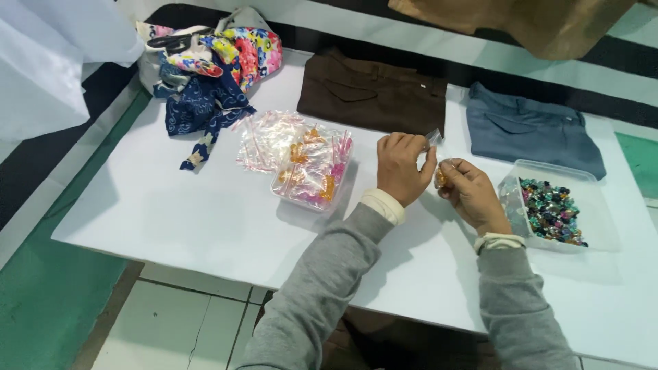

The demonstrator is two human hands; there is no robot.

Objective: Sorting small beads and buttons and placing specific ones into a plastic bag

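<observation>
Over the middle of a white table [171, 212], my left hand [401, 168] pinches a small clear plastic bag [433, 138] at its top. My right hand [469, 192] is close beside it, fingers curled around a small orange piece [441, 178] at the bag's lower end. A clear plastic box [312, 171] filled with little bags of orange and pink pieces stands just left of my left hand. More clear bags [264, 140] lie in a loose heap behind it. To the right of my right hand stands a clear tray [541, 175] of dark multicoloured pieces [552, 212].
Folded brown trousers [373, 92] and folded grey-blue trousers [531, 133] lie at the table's far side. A heap of patterned fabric scraps [212, 65] sits at the far left. White cloth [48, 62] hangs at the upper left, brown paper [548, 24] at the upper right. The floor below is tiled.
</observation>
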